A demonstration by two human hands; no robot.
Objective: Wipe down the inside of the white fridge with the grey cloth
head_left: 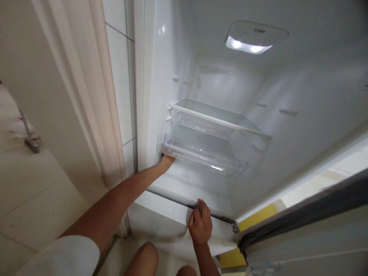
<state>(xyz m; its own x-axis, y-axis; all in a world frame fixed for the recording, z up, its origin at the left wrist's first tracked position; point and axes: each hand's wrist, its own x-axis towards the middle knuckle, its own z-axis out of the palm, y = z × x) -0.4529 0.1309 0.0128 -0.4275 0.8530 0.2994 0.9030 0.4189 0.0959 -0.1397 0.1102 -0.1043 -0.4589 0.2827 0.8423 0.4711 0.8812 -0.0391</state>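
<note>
I am in front of an open refrigerator (161, 69). My left hand (169, 160) reaches inside, under the left front of a clear plastic drawer (201, 155). The drawer hides its fingers, so their hold does not show. Low in the middle, my right hand (201, 224) has its fingers curled over the refrigerator's bottom front edge (172, 202). The clear drawer sits a little tilted below a glass shelf (215, 111) with a white front trim.
A lit lamp cover (255, 36) is on the refrigerator's ceiling. The opened door with a dark gasket (304, 203) stands at the right, near a yellow surface (258, 216). A beige door frame (94, 96) borders the left. A broom-like tool (31, 145) rests on the tiled floor.
</note>
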